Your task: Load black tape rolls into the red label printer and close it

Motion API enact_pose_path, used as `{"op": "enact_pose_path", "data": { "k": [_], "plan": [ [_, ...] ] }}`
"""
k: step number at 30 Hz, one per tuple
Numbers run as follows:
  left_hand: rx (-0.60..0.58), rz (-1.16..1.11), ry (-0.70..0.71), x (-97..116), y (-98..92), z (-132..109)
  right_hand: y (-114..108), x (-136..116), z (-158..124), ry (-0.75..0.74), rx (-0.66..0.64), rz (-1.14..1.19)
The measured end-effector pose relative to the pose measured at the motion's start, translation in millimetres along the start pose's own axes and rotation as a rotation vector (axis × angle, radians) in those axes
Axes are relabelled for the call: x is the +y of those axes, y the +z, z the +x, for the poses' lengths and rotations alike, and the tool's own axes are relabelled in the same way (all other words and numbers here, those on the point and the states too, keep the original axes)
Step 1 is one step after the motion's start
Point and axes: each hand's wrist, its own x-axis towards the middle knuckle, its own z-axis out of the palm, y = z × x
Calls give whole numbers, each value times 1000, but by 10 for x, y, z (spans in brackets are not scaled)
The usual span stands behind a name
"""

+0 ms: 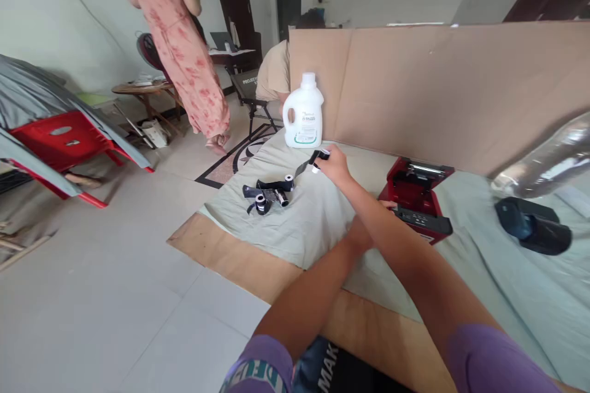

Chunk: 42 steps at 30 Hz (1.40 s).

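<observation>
My right hand [335,164] is closed on a black ribbon roll [319,158] with white core ends, held above the cloth. From it a strip of dark film trails down toward a loose bunch of black ribbon rolls [271,190] with white cores. My arms cross, the right forearm passing over the left. My left hand [388,204] is mostly hidden behind that forearm; only a bit of its fingers shows against the edge of a red and black machine [424,218], which looks like a label printer. Its lid stands raised.
Behind the cloth-covered surface [313,227] rises a cardboard panel [437,92]. Before it stands a white jug [304,113]. A black device [532,224] and a silvery wrapped roll [546,153] lie at right. Two people and a red chair [59,138] are beyond.
</observation>
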Motion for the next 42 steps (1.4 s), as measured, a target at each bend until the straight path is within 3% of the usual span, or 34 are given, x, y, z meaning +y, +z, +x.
{"op": "enact_pose_path", "data": {
  "k": [5,10,18,23,26,29,32,36,38,42],
  "plan": [
    [-14,131,45,84,-26,-4,616,131,141,61,-13,-195],
    [-37,284,29,139,-113,-53,863,271,52,15,-72,-339],
    [-53,383,68,210,-92,-112,844,333,-130,-143,-14,-563],
    [-70,437,48,228,-88,-118,791,361,-162,-111,-42,-571],
    [-67,452,56,238,-95,-115,722,257,-164,-162,51,-544],
    [-75,482,81,261,-95,-130,650,59,-248,-312,99,-418],
    [-63,552,116,256,-57,-155,641,-100,-446,-399,-135,-283],
    [-12,653,165,211,26,-181,718,-123,-735,-340,-464,-300],
    [-23,675,165,200,45,-187,753,-100,-823,-362,-522,-347],
    [-23,692,163,207,33,-190,798,-104,-880,-404,-519,-390]
  ]
}}
